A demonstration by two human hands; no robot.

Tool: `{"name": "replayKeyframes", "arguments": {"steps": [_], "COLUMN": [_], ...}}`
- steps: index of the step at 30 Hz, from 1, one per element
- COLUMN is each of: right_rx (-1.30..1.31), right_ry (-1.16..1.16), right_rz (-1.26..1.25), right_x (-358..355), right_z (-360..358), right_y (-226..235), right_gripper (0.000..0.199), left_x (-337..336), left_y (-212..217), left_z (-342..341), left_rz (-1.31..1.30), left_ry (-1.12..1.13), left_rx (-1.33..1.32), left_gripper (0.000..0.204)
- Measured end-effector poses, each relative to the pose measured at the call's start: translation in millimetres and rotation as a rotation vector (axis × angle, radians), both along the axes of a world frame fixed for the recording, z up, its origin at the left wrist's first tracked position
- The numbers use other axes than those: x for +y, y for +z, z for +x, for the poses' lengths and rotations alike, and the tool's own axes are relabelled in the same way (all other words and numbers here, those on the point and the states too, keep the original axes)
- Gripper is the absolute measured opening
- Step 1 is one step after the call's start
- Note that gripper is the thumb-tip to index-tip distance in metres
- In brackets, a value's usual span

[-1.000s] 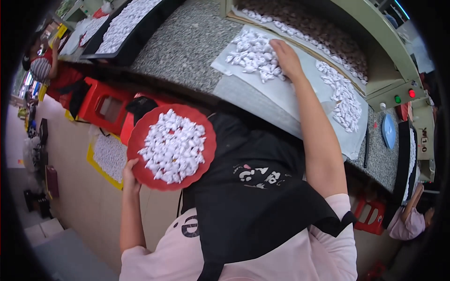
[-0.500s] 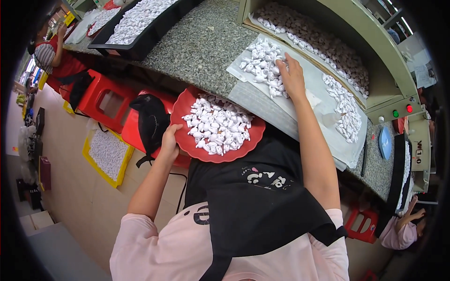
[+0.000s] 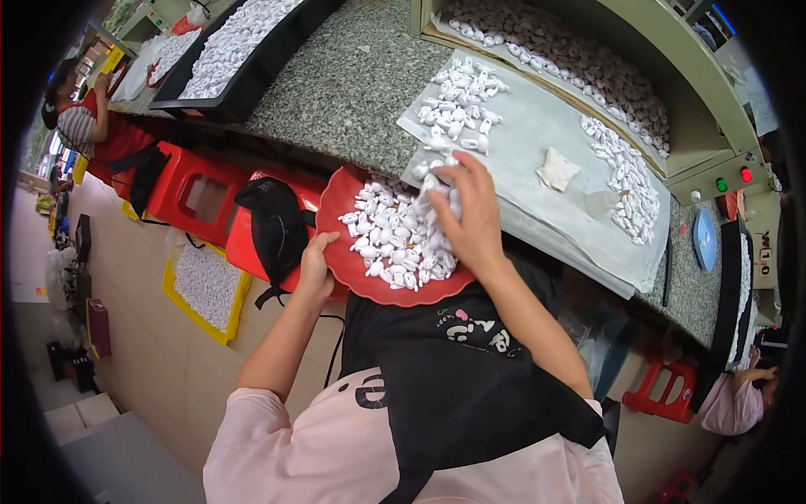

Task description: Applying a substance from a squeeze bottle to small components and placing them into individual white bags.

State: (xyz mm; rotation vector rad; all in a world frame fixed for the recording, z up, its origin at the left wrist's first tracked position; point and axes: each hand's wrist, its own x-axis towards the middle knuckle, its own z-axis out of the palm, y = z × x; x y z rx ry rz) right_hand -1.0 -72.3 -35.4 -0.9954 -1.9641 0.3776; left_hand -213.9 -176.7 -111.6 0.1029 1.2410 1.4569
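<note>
My left hand (image 3: 313, 267) grips the left rim of a red scalloped bowl (image 3: 337, 202), held at the bench's edge in front of my apron. Small white rabbit-shaped pieces (image 3: 388, 239) fill much of it. Over the bowl's right side is my right hand (image 3: 470, 220), its fingers apart and curved, with several white pieces under and beside them at the sheet's edge. A loose group of the same pieces (image 3: 460, 105) lies just beyond, on a white paper sheet (image 3: 525, 126). What the right palm covers is hidden.
A folded white pad (image 3: 557, 170), a small translucent bottle (image 3: 601, 202) and more white pieces (image 3: 625, 181) lie farther right, before a metal cabinet (image 3: 714, 109). A black tray (image 3: 227, 105) is at left. Red stools (image 3: 176, 189) and a yellow-rimmed tray (image 3: 231, 323) are below.
My right hand has come down from the pieces on the sheet to the bowl's right side, bringing several pieces along. The group on the sheet is smaller; my left hand still holds the bowl.
</note>
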Motion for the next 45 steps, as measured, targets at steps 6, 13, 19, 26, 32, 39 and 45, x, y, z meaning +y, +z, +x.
{"name": "replayKeyframes", "arguments": {"steps": [6, 13, 19, 26, 32, 39, 45], "right_rx": [-0.078, -0.505, -0.648, -0.685, -0.8, -0.769, -0.67], "right_ry": [0.023, -0.175, 0.026, -0.052, -0.085, 0.012, 0.088], "right_rz": [0.156, -0.192, -0.358, -0.19, -0.158, -0.269, -0.184], "right_x": [90, 188, 161, 123, 109, 112, 97], "right_z": [1, -35, -36, -37, -40, -30, -13], "right_y": [47, 16, 31, 26, 32, 38, 32], "right_gripper": [0.022, 0.045, 0.047, 0.042, 0.033, 0.026, 0.024], "left_x": [-3, 9, 7, 9, 5, 4, 3], "left_y": [6, 16, 9, 6, 12, 4, 1], "left_z": [-4, 1, -7, -6, 1, 0, 2], "left_rz": [-0.003, 0.036, 0.023, 0.065, 0.03, 0.059, 0.077], "left_ry": [-0.013, -0.02, -0.047, -0.051, -0.023, -0.034, -0.011], "left_rx": [-0.019, -0.026, -0.041, -0.025, 0.002, -0.001, -0.044], "left_gripper": [0.025, 0.028, 0.036, 0.034, 0.027, 0.026, 0.025]}}
